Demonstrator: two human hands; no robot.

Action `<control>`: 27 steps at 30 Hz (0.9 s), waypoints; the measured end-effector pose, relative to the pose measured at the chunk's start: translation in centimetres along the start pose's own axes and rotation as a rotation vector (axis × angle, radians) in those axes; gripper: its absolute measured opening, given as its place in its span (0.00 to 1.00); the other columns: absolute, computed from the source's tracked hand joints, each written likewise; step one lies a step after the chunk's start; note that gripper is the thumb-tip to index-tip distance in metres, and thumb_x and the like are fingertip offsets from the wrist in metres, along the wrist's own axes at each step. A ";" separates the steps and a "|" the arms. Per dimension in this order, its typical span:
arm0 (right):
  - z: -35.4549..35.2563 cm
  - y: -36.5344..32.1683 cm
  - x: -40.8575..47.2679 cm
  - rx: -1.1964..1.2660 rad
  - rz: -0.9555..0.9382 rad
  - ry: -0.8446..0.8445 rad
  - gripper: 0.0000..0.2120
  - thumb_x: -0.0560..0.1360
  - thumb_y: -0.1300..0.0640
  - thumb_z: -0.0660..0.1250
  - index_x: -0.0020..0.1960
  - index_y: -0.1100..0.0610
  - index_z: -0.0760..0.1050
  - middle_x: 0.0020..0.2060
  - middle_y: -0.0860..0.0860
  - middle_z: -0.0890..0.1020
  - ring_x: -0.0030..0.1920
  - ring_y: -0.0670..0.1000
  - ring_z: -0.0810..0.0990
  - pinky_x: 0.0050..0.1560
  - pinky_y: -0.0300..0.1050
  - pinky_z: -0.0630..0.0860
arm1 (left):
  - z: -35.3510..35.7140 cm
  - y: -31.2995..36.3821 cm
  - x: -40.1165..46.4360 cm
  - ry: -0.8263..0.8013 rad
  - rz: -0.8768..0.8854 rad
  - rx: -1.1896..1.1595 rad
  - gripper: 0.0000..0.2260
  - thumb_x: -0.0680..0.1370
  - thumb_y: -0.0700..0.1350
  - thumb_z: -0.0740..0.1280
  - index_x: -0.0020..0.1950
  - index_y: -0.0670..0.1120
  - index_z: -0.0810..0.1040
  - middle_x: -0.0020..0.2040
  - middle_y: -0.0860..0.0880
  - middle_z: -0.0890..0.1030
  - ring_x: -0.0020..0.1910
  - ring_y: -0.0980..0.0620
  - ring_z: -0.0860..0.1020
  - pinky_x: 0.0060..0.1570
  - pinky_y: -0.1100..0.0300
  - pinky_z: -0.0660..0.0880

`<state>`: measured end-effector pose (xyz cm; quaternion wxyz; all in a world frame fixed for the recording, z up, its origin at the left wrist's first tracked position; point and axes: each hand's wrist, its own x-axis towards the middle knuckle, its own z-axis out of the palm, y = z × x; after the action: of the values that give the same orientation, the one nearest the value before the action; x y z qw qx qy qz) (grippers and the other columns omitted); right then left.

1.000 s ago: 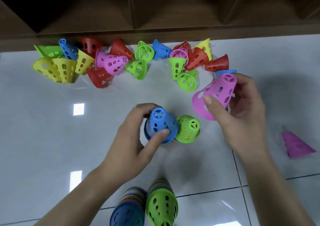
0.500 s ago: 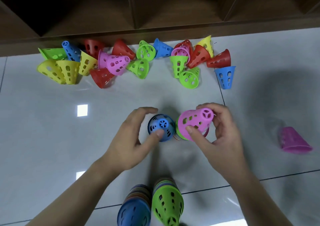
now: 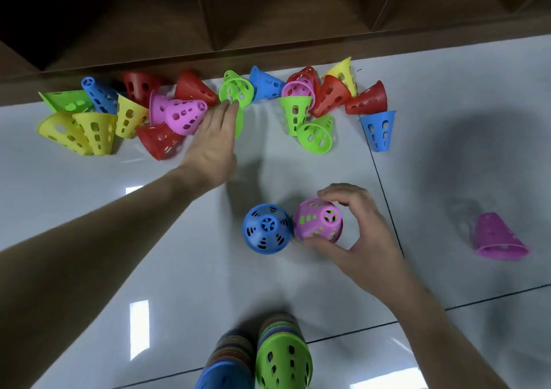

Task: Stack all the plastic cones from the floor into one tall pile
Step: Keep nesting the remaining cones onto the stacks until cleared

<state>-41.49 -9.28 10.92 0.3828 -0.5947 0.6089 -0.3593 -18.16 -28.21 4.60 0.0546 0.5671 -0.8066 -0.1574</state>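
Note:
Many perforated plastic cones in several colours lie scattered along the far edge of the floor. My left hand (image 3: pixel 213 141) reaches into them with straight fingers, over a green cone (image 3: pixel 239 121) and beside a pink cone (image 3: pixel 185 115). My right hand (image 3: pixel 356 230) grips a pink cone (image 3: pixel 317 220) that sits over a green one, standing upright. A blue cone (image 3: pixel 266 228) stands upright just left of it, free of any hand. Two tall stacks, one topped blue (image 3: pixel 223 370) and one topped green (image 3: pixel 283 359), rise at the bottom edge.
A lone pink cone (image 3: pixel 499 236) lies on its side at the right. A dark wooden shelf unit (image 3: pixel 268 24) runs along the far edge of the glossy white tiled floor (image 3: pixel 89 203).
My left hand let go of the blue cone and reached forward to the scattered cones. My right hand brought the pink cone down over the green one and still holds it.

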 end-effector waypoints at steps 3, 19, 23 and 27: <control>-1.4 0.2 2.2 0.149 0.015 0.111 0.19 0.75 0.47 0.65 0.60 0.56 0.75 0.58 0.49 0.80 0.62 0.48 0.77 0.62 0.45 0.73 | 0.4 0.0 1.7 0.036 -0.048 0.065 0.40 0.70 0.30 0.65 0.80 0.37 0.53 0.75 0.37 0.63 0.74 0.38 0.61 0.78 0.49 0.52; 0.3 5.0 19.8 -0.329 0.673 0.014 0.25 0.72 0.36 0.69 0.56 0.55 0.72 0.46 0.50 0.79 0.53 0.55 0.79 0.53 0.46 0.76 | 1.9 -3.2 -5.3 0.183 -0.174 -0.259 0.07 0.78 0.43 0.67 0.44 0.39 0.78 0.54 0.38 0.78 0.59 0.40 0.74 0.61 0.47 0.71; 0.3 5.9 18.4 -0.475 0.681 -0.049 0.27 0.72 0.40 0.67 0.61 0.58 0.72 0.51 0.52 0.78 0.53 0.57 0.78 0.47 0.45 0.73 | 1.3 -1.6 -7.6 0.080 -0.519 -0.266 0.20 0.78 0.42 0.67 0.67 0.35 0.68 0.62 0.34 0.72 0.62 0.35 0.70 0.64 0.43 0.68; 0.2 7.0 16.9 -0.502 0.694 -0.041 0.22 0.70 0.41 0.67 0.52 0.58 0.73 0.49 0.54 0.80 0.49 0.58 0.79 0.44 0.45 0.72 | 0.4 -1.1 -8.3 -0.183 -0.838 -0.215 0.23 0.77 0.56 0.67 0.61 0.39 0.69 0.56 0.38 0.75 0.53 0.39 0.74 0.50 0.49 0.71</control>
<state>-44.43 -25.90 3.88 0.3365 -0.4364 0.8336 -0.0380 -14.35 -20.71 4.59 -0.0269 0.8201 -0.4876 -0.2983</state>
